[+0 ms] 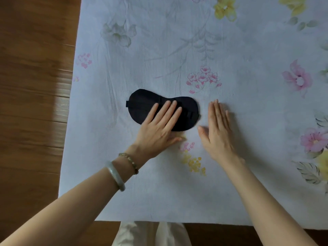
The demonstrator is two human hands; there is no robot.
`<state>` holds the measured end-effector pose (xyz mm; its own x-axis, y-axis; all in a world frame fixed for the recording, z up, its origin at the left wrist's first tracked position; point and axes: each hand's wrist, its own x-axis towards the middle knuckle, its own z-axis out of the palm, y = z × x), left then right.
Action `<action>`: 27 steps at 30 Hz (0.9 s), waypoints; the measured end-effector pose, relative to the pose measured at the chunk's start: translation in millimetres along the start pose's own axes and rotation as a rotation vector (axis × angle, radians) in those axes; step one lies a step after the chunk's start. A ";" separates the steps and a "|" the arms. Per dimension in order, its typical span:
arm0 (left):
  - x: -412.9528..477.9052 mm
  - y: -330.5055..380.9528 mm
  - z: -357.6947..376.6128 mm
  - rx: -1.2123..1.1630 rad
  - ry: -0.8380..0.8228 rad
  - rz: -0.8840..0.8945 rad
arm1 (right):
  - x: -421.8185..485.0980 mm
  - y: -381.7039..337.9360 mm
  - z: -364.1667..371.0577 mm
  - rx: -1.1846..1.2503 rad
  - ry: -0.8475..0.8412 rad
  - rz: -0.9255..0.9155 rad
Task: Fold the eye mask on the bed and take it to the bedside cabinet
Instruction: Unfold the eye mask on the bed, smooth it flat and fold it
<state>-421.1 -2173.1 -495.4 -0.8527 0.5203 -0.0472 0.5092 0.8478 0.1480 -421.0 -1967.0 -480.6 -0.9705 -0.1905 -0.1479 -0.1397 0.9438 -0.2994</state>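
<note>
Lying flat, unfolded black eye mask (162, 109) under left hand (158, 126)

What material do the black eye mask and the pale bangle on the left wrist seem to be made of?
Eye mask: soft matte fabric, probably padded cloth; it lies flat without shine, with a strap loop at its end. Bangle: smooth, glossy, translucent pale green, perhaps jade or glass; the picture cannot settle which.

The single head view looks steeply down, close above the bed (159, 192) edge, floor (32, 86) at left.
</note>
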 end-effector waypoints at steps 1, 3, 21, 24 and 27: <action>7.4 6.4 0.7 0.003 -0.010 -0.001 | -3.5 3.0 -2.5 0.023 0.017 0.034; 19.5 13.8 0.3 0.017 -0.021 -0.034 | -9.3 6.9 -7.4 0.061 0.048 0.080; 18.7 -5.5 -86.2 -0.525 0.362 -0.177 | -7.0 -3.7 -36.0 0.264 -0.141 -0.004; 11.3 -3.4 -112.7 -0.731 0.450 -0.218 | 6.1 -18.9 -43.6 0.474 -0.202 0.067; 5.2 7.3 -126.7 -0.981 0.561 -0.406 | 20.2 -31.7 -52.2 0.694 -0.286 0.106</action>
<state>-436.6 -2177.2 -369.4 -0.9866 -0.0901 0.1362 0.0932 0.3739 0.9228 -446.3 -1986.7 -424.9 -0.8700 -0.2599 -0.4189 0.1991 0.5921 -0.7809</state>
